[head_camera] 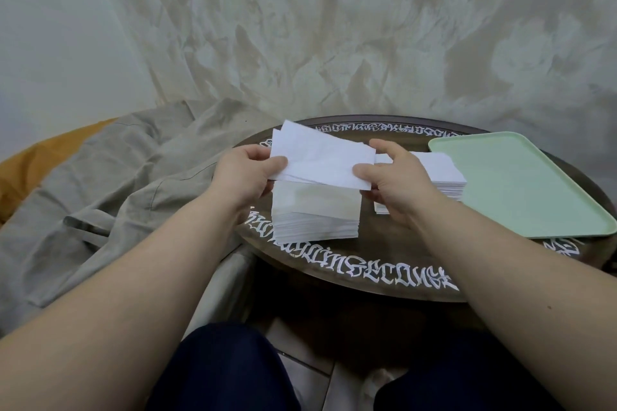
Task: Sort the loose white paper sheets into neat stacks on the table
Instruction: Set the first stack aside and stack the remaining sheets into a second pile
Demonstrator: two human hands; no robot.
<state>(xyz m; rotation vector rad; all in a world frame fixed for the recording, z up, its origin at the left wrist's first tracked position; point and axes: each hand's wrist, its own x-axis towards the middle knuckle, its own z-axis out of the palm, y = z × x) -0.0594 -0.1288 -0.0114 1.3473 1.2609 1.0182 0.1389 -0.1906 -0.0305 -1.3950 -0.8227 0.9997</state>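
Above the stack (pixel 315 213), sheets (pixel 322 157) (pinched)

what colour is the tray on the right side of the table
The tray is pale mint green, plain with no pattern, seen in the head view.

Left hand (pixel 248 173) and right hand (pixel 392 182) pinch loose sheets (pixel 322 160) above a stack (pixel 315 213) (tray (pixel 521 183) at 3 o'clock).
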